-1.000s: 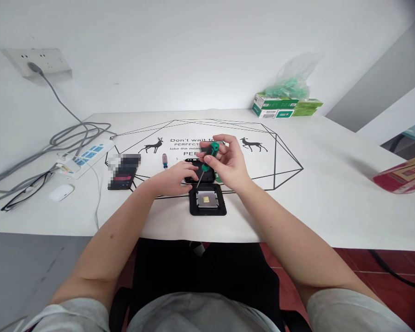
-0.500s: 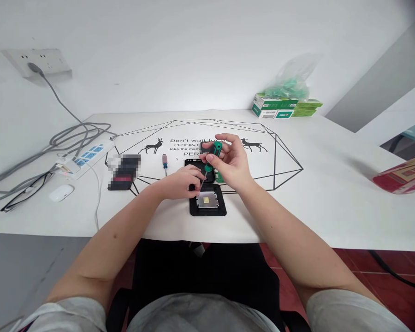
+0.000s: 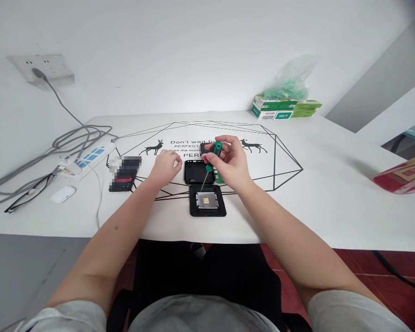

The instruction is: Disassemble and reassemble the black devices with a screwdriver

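Observation:
My right hand (image 3: 230, 161) grips a green-handled screwdriver (image 3: 217, 148) that slants down to the left. Its thin shaft ends over the upper left edge of a metal plate (image 3: 211, 204), which is set in a black square casing (image 3: 221, 212). Left of these, my left hand (image 3: 166, 167) is low over the table with its fingers curled together; whatever they hold, if anything, is too small to make out. Behind the casing lies an open black shell (image 3: 193, 173). A green circuit board (image 3: 219, 177) shows partly beneath my right hand.
On the left are a pixelated dark object (image 3: 126, 177), a white power strip (image 3: 90, 159) with coiled grey cable, glasses (image 3: 29, 193) and a white earbud case (image 3: 62, 194). Green boxes (image 3: 275, 106) stand against the wall. A red package (image 3: 401, 175) is at the right edge.
My left hand has left the metal plate and moved left and away from me, now covering where a small screwdriver lay. My right hand keeps its hold on the green screwdriver, nearly still.

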Tool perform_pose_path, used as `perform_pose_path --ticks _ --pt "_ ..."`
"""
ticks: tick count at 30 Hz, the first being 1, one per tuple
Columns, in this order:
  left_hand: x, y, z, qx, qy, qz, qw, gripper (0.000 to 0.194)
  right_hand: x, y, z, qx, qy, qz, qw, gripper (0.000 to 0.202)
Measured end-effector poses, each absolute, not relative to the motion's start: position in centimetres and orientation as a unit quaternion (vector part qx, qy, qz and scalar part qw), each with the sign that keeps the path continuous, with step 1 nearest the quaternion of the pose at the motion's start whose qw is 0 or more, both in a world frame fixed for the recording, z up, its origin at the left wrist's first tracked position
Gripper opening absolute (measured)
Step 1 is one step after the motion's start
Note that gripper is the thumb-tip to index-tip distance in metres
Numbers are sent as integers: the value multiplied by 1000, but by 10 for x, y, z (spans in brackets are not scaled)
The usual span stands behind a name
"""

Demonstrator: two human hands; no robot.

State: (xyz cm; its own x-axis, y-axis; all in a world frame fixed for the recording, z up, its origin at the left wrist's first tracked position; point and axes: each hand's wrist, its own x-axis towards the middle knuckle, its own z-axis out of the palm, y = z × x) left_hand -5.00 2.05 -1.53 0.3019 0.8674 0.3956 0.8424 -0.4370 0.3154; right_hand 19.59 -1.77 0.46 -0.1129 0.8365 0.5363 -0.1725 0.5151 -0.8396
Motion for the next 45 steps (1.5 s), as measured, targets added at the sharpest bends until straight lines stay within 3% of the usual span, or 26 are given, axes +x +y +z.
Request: perform_pose_path --ticks 9,16,17,20,22,31,38,45 --pt "-62 32 -19 780 570 254 38 34 196 -12 -2 -282 -624 413 600 53" --pt "-62 4 0 852 481 173 115 28 197 -15 1 -279 -616 436 594 55" --pt "-61 -3 5 869 443 163 148 32 197 -16 2 -269 -619 440 592 57" --pt "-56 -19 13 892 366 109 240 70 196 -22 3 -237 -647 446 571 61" --pt "-50 -24 13 898 343 84 263 80 194 -27 3 -225 -666 443 556 60" --pt "-37 -22 1 914 311 61 254 69 185 -41 2 -214 -719 377 543 47" --pt "-32 -26 7 909 329 51 252 91 184 -42 0 -210 -734 356 539 47" --pt "-30 -28 8 896 361 46 254 87 183 -45 2 -218 -741 354 528 44"
